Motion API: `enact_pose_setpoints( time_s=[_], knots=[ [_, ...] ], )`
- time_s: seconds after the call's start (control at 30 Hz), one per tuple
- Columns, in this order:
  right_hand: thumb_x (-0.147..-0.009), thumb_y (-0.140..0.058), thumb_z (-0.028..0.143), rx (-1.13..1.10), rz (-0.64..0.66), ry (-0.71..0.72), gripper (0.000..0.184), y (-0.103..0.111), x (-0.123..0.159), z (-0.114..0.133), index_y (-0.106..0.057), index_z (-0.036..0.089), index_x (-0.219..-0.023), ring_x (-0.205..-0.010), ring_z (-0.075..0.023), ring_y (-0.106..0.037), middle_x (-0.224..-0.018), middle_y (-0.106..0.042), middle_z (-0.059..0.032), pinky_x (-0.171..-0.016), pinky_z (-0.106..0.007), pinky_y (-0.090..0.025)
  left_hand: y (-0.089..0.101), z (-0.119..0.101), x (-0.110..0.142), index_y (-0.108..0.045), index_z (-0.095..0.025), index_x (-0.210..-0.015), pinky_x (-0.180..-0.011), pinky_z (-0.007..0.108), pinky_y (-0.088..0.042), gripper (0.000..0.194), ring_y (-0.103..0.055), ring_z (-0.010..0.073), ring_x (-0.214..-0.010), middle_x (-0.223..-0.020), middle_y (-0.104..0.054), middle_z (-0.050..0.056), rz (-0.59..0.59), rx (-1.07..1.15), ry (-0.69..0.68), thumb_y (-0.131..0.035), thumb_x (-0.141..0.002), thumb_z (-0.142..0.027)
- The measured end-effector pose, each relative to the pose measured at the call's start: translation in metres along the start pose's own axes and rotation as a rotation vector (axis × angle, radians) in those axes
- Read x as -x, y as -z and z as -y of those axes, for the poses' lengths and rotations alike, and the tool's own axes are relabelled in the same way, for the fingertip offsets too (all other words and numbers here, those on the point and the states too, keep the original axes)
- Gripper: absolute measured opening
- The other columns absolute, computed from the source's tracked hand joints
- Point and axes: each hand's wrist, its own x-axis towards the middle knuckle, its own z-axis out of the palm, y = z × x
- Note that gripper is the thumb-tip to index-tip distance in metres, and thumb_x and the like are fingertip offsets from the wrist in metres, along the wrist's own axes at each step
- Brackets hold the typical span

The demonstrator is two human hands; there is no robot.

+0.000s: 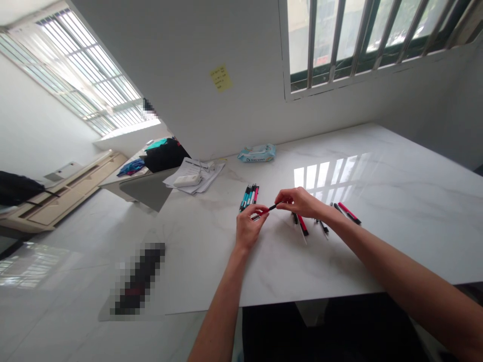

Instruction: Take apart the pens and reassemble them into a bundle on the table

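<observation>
Above the table, my left hand (249, 230) pinches the lower left part of a pen (272, 206), which shows black with a little red. The fingertips of my right hand (300, 201) close on the pen's black upper right end. My fingers cover much of it, so whether it is one piece or two parts I cannot tell. Just beyond my left hand lies a row of several pens (249, 195) in teal, white and pink-red. Below my right hand and forearm are loose red pen barrels (302, 224) and thin black and white pieces (323, 228). More red and black pen parts (349, 213) lie farther right.
The white marbled table (407, 226) reaches to the wall. Against it sits a blue pack of wipes (257, 153). Papers (199, 176) with a white device (187, 180) on top lie at the left. A yellow note (221, 79) is stuck on the wall.
</observation>
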Motion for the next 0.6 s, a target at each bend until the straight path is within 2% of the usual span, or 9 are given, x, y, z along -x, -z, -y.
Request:
enact_pose_setpoints(
  time_s=[0.07,0.13,0.3,0.43,0.53,0.6],
  knots=[
    [-0.097,-0.061,0.047,0.064,0.01,-0.055,0.034,-0.0006,0.0,0.0019,-0.075,0.019,-0.081,-0.06,-0.0136,-0.057,-0.07,-0.072,-0.0035,-0.059,-0.027,-0.04,0.0002,-0.0006,-0.0001,-0.077,-0.023,-0.093,-0.082,0.036,-0.064,0.013,-0.072,0.0198,-0.087,-0.095,-0.076,0.005,0.009,0.0,-0.008,-0.075,-0.086,-0.034],
    [-0.1,-0.056,0.049,0.116,0.025,-0.087,0.043,-0.0015,0.0003,0.0032,-0.072,0.019,-0.073,-0.055,-0.0128,-0.053,-0.064,-0.069,-0.0029,-0.057,-0.027,-0.037,0.0001,-0.0015,0.0001,-0.077,-0.023,-0.092,-0.081,0.036,-0.064,0.013,-0.071,0.0195,-0.086,-0.096,-0.076,0.005,0.019,-0.002,-0.019,-0.074,-0.086,-0.034],
    [-0.094,-0.069,0.039,0.076,-0.037,0.062,0.02,-0.0035,0.0006,0.0025,-0.076,0.022,-0.099,-0.069,-0.0156,-0.064,-0.082,-0.076,-0.0035,-0.065,-0.026,-0.044,-0.0006,-0.0014,-0.0003,-0.077,-0.024,-0.101,-0.08,0.034,-0.063,0.02,-0.072,0.0186,-0.084,-0.099,-0.078,0.006,0.024,-0.024,0.0,-0.077,-0.085,-0.035],
    [-0.093,-0.069,0.031,0.112,-0.106,0.128,0.012,-0.0041,-0.0001,0.0022,-0.077,0.024,-0.097,-0.071,-0.0159,-0.064,-0.085,-0.077,-0.0029,-0.07,-0.027,-0.047,0.0005,0.0007,-0.0019,-0.078,-0.024,-0.114,-0.087,0.037,-0.06,0.03,-0.074,0.022,-0.09,-0.104,-0.08,0.008,0.078,-0.072,0.029,-0.073,-0.09,-0.041],
    [-0.092,-0.07,0.03,0.069,-0.14,0.151,0.011,-0.0039,-0.0007,0.0023,-0.077,0.024,-0.098,-0.075,-0.0163,-0.066,-0.09,-0.078,-0.0032,-0.074,-0.028,-0.049,0.0022,0.0008,-0.0024,-0.08,-0.022,-0.11,-0.087,0.037,-0.058,0.031,-0.075,0.0231,-0.091,-0.101,-0.081,0.008,0.106,-0.103,0.048,-0.061,-0.098,-0.045],
    [-0.092,-0.071,0.033,0.056,-0.146,0.126,0.013,-0.0036,-0.0012,0.002,-0.077,0.023,-0.098,-0.075,-0.0167,-0.066,-0.089,-0.079,-0.0038,-0.073,-0.028,-0.049,0.0029,-0.0003,-0.0021,-0.081,-0.022,-0.105,-0.085,0.036,-0.058,0.03,-0.075,0.023,-0.089,-0.097,-0.081,0.007,0.114,-0.115,0.038,-0.061,-0.098,-0.044]
  ],
)
